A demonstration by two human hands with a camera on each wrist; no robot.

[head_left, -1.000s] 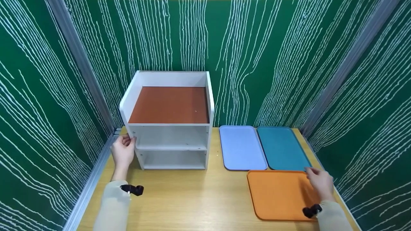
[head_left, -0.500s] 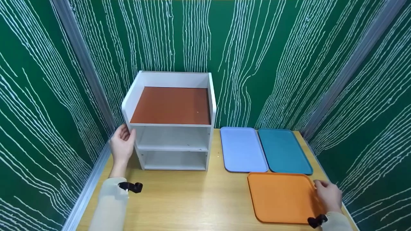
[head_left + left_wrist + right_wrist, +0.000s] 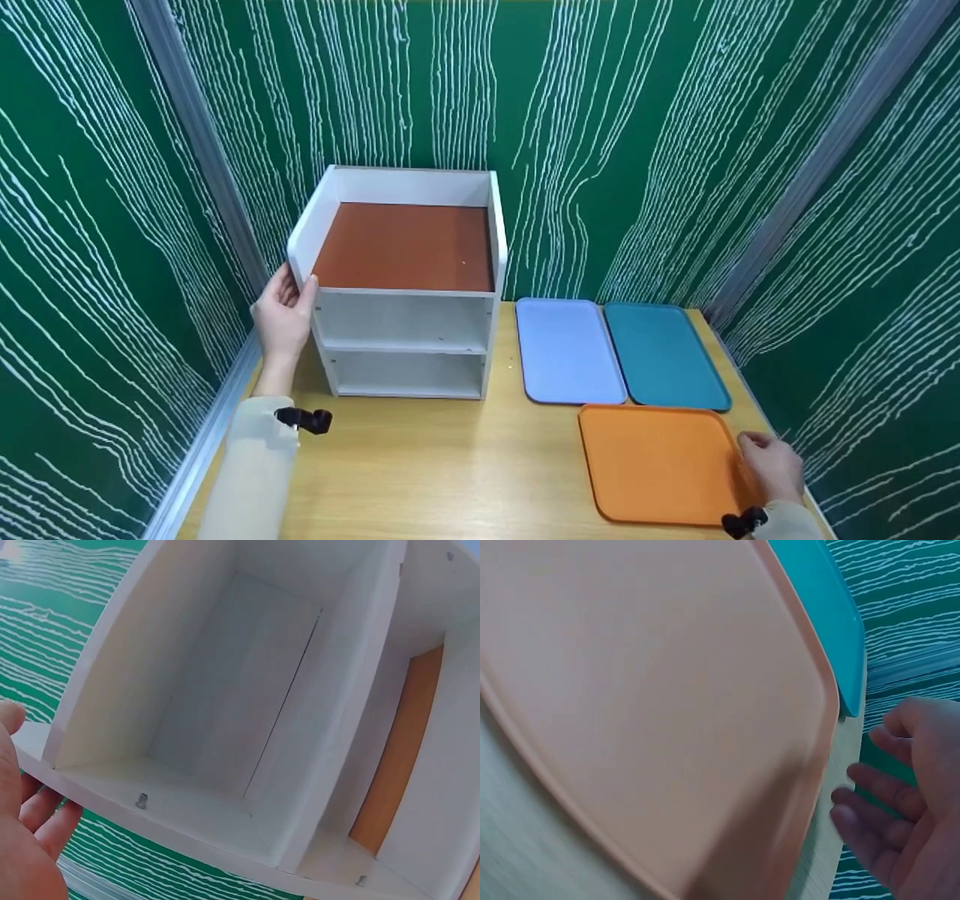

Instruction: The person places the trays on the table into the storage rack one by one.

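Note:
A white desktop shelf unit (image 3: 409,349) with a brown top board (image 3: 405,246) stands on the left half of the table. My left hand (image 3: 283,319) holds its left side panel near the top board's level, thumb at the front edge and fingers round the outer side. In the left wrist view the fingers (image 3: 49,821) show below the panel, and the unit's compartments (image 3: 225,682) face the camera. My right hand (image 3: 772,465) is beside the right edge of an orange tray (image 3: 660,465). In the right wrist view its fingers (image 3: 877,817) are loosely curled, holding nothing, just off the rim.
A lilac tray (image 3: 570,351) and a teal tray (image 3: 667,356) lie side by side behind the orange one. The wooden table (image 3: 450,465) is enclosed by green walls (image 3: 562,150) with white lines and grey metal posts (image 3: 210,150) at the corners.
My left hand has slid up the shelf unit's left side panel. My right hand has drawn back from the orange tray's far right corner, toward me and right. The view has shifted slightly.

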